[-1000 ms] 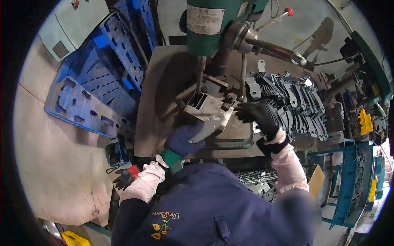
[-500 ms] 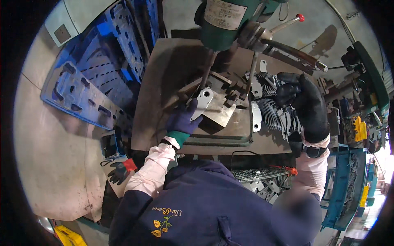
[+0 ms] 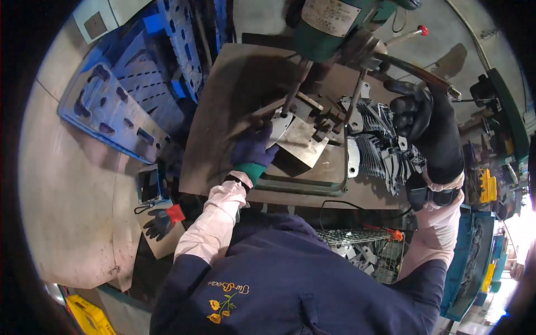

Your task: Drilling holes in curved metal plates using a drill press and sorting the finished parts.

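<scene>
My left hand (image 3: 252,148), in a purple glove with a green cuff, is closed on a flat light-grey metal plate (image 3: 280,129). The plate's far end lies under the spindle (image 3: 297,86) of a green drill press (image 3: 319,38), beside a bright metal block (image 3: 305,143). Whether the spindle tip touches the plate, I cannot tell. My right hand (image 3: 414,109), gloved in black, is raised just below the press's feed lever (image 3: 417,71) with its fingers apart and bent. Below and left of it lie several similar grey plates (image 3: 371,155) in rows.
The brown worktable (image 3: 215,167) carries the press base (image 3: 301,186). Blue plastic pallets (image 3: 106,114) stand at the left. A wire basket (image 3: 357,237) with metal pieces sits under the near edge. A spare black glove (image 3: 159,224) lies at lower left. A teal bin (image 3: 474,262) stands at right.
My left hand has slid the plate farther in, so its holed end now sits under the spindle. My right hand has lifted off the rows of plates toward the lever. The view has shifted slightly.
</scene>
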Demonstrator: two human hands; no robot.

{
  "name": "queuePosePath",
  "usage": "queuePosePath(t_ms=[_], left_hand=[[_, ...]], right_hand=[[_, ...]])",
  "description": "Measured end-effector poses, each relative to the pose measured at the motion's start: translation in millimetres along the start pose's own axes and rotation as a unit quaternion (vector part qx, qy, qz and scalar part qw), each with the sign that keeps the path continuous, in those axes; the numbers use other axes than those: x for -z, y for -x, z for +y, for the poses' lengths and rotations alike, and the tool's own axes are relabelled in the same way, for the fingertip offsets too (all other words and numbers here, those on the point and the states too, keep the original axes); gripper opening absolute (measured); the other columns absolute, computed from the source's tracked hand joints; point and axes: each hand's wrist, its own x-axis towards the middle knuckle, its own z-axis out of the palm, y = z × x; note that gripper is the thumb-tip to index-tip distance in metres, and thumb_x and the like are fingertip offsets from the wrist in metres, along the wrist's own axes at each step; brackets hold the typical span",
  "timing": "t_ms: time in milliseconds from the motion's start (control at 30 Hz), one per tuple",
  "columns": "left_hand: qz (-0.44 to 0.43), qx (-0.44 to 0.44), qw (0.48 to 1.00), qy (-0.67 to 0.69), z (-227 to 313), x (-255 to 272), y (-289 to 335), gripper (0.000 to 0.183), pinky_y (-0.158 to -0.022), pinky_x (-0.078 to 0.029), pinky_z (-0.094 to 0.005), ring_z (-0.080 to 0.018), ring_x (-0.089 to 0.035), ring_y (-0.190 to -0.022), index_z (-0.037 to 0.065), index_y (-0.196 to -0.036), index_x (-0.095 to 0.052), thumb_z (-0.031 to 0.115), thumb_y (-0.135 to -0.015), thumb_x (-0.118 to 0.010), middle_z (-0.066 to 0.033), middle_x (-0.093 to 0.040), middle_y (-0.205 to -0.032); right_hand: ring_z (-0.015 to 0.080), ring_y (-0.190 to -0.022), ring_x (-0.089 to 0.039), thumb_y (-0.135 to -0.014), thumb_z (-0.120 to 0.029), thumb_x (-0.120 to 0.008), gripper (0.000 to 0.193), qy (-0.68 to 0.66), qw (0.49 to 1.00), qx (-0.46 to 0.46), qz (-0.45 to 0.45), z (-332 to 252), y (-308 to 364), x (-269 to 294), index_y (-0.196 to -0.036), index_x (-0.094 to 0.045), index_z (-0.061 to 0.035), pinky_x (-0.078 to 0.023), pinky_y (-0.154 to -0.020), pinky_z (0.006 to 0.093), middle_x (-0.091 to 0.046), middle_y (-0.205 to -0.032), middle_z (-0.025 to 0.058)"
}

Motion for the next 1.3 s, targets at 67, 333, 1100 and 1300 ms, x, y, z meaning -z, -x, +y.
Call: queuePosePath(t_ms=[67,333,1100,1300], left_hand=[[0.038,-0.022,0.999,0.003,-2.4,-0.8,2.9,0.076,-0.090,-0.048,-0.0471,-0.0398,-0.052,-0.115,0.020,-0.140,-0.040,0.038,-0.074,-0.072,-0.0217,-0.050,-0.131],[0.092,-0.083,0.992,-0.013,-11.9,-8.0,6.8,0.077,-0.095,-0.044,-0.0528,-0.0434,-0.050,-0.119,0.024,-0.146,-0.035,0.052,-0.080,-0.063,-0.0213,-0.049,-0.135],[0.014,-0.056,0.998,-0.008,-13.7,-13.3,-3.1,0.073,-0.085,-0.048,-0.0517,-0.0416,-0.059,-0.102,0.017,-0.143,-0.041,0.042,-0.080,-0.068,-0.0197,-0.060,-0.120],[-0.022,-0.027,0.999,-0.009,-17.9,-14.8,-2.6,0.072,-0.080,-0.051,-0.0526,-0.0414,-0.060,-0.102,0.026,-0.144,-0.035,0.046,-0.082,-0.065,-0.0198,-0.053,-0.127]], right_hand=[[0.0126,-0.077,-0.054,-0.099,-0.047,-0.039,0.060,0.017,0.998,0.055,-0.007,3.9,1.8,-7.7,-0.131,-0.047,0.0027,-0.044,-0.069,0.0252,-0.061,-0.095,0.0078],[0.0198,-0.091,-0.061,-0.099,-0.020,-0.047,0.047,0.165,0.962,0.218,-0.012,5.8,-10.9,-1.9,-0.140,-0.033,-0.0005,-0.053,-0.076,0.0299,-0.059,-0.115,0.0147],[0.0058,-0.065,-0.042,-0.097,-0.011,-0.049,0.041,-0.336,0.942,0.001,-0.013,104.2,-23.5,-24.0,-0.135,-0.038,-0.0013,-0.039,-0.056,0.0196,-0.048,-0.084,-0.0014],[0.0042,-0.050,-0.036,-0.098,-0.027,-0.050,0.032,-0.022,0.983,0.037,0.181,115.4,-36.7,-48.0,-0.118,-0.051,-0.0026,-0.029,-0.043,0.0196,-0.042,-0.067,-0.0053]])
